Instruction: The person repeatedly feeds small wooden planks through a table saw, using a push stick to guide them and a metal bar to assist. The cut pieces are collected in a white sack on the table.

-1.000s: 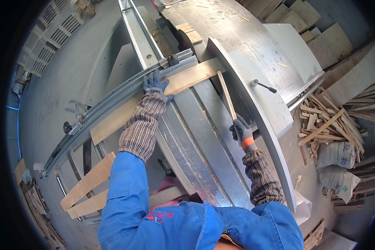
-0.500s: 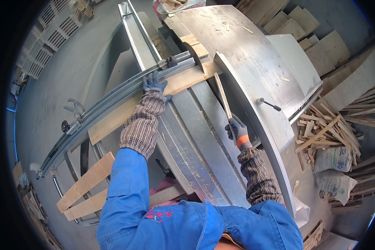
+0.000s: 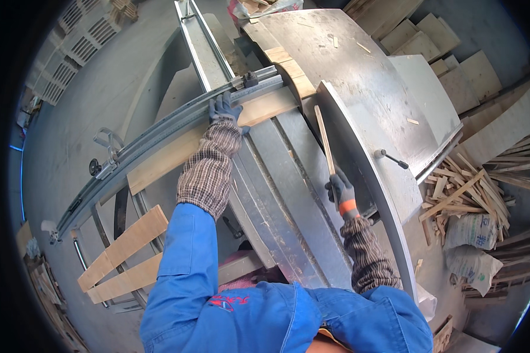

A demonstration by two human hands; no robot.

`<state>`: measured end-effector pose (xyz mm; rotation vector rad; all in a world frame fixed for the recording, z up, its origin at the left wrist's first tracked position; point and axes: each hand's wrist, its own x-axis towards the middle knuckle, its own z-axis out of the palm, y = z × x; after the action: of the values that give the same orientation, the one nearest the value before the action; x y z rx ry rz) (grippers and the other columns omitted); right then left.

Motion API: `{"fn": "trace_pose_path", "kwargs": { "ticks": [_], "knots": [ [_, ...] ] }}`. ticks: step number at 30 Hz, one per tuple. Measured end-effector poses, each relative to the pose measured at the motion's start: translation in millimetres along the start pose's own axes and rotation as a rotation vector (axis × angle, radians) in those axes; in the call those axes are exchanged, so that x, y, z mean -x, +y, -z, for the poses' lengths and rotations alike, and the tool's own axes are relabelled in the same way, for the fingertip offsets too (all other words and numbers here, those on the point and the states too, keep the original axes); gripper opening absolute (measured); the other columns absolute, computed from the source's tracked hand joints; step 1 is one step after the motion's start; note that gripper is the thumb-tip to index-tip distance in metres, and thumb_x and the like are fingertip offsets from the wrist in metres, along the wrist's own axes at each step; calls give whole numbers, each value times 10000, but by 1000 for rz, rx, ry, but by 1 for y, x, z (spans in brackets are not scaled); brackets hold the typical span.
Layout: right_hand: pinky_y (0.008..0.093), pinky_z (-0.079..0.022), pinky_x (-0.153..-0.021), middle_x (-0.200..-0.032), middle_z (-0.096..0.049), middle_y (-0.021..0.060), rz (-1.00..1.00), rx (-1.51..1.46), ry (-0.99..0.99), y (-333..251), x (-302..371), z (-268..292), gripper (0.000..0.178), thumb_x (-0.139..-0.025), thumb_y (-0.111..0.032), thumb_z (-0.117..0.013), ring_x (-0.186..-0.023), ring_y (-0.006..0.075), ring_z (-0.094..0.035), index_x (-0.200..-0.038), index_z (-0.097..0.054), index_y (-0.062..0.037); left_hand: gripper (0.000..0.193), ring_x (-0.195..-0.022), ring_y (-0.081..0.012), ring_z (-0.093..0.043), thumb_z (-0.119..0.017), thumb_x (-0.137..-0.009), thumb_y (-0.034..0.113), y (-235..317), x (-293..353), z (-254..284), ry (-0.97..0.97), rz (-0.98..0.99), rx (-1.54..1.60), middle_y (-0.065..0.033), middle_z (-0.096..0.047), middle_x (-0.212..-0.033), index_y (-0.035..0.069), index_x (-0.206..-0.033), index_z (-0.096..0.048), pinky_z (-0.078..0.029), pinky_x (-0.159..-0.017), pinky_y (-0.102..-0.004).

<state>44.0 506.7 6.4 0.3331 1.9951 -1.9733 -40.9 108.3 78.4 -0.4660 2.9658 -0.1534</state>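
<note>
The long plank (image 3: 218,132) lies flat across the metal desk (image 3: 294,194), slanting from lower left up to the right, pressed against a curved metal rail (image 3: 159,138) that runs along its upper edge. The left hand (image 3: 224,109) (in a dark glove) lies on the plank just under the rail, fingers curled down over the wood. Its forearm wears a checked sleeve cover over a blue jacket.

The right hand (image 3: 341,191), also gloved with an orange cuff, is closed around the lower end of a thin wooden stick (image 3: 324,140). The stick points up and away from the person, lying along the desk beside a tilted grey metal panel (image 3: 365,176), its far tip near the plank's right end.

A small black-knobbed lever (image 3: 390,157) sticks out of the wide metal surface to the right. Beyond that edge, a heap of wood offcuts (image 3: 465,188) and some white sacks (image 3: 471,244) lie on the floor. At lower left, two more planks (image 3: 123,259) rest side by side.
</note>
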Motion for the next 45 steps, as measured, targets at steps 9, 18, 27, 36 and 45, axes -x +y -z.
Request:
{"fn": "trace_pose_path", "kwargs": {
  "ticks": [9,18,27,36,45],
  "knots": [
    [221,-445,-599,-829,-623,-3,-57,-118,25,27,94,15,540,-947,-183,-608,-688,82,-568,-1474,-547,-78,893,-1579,-339,-50,-731,-738,712,3,5,-4,7,-38,-21,-124,-89,-1711,356,-1519,-485,10,-1261,-540],
    [226,-384,-517,-841,-644,10,6,-50,4,69,110,42,542,-960,-241,-599,-602,75,-511,-1481,-544,-104,761,-1509,-317,-280,-744,-835,549,-94,72,-74,76,-142,90,-94,-321,-1633,281,-1505,-502,-203,-1252,-491],
    [227,-394,-528,-836,-621,4,-18,-32,17,72,132,47,575,-956,-254,-601,-601,74,-496,-1505,-516,-108,724,-1295,-251,-563,-593,-981,223,-135,97,-94,-249,-93,-192,-67,-519,-1392,319,-1618,-261,-504,-1029,-495],
    [236,-412,-524,-816,-612,19,-4,-58,47,50,118,32,576,-946,-258,-611,-596,89,-518,-1486,-532,-73,563,-1346,-282,-546,-566,-1011,216,-58,72,-60,-171,-228,-119,-95,-564,-1387,330,-1539,-407,-487,-1074,-497],
    [271,-440,-479,-782,-647,64,-49,0,27,0,52,18,533,-982,-282,-566,-558,114,-552,-1494,-524,-141,885,-1587,-307,-25,-817,-707,657,-80,64,-34,-79,-116,-70,-91,-78,-1719,420,-1500,-503,-20,-1280,-539]
  ]
}}
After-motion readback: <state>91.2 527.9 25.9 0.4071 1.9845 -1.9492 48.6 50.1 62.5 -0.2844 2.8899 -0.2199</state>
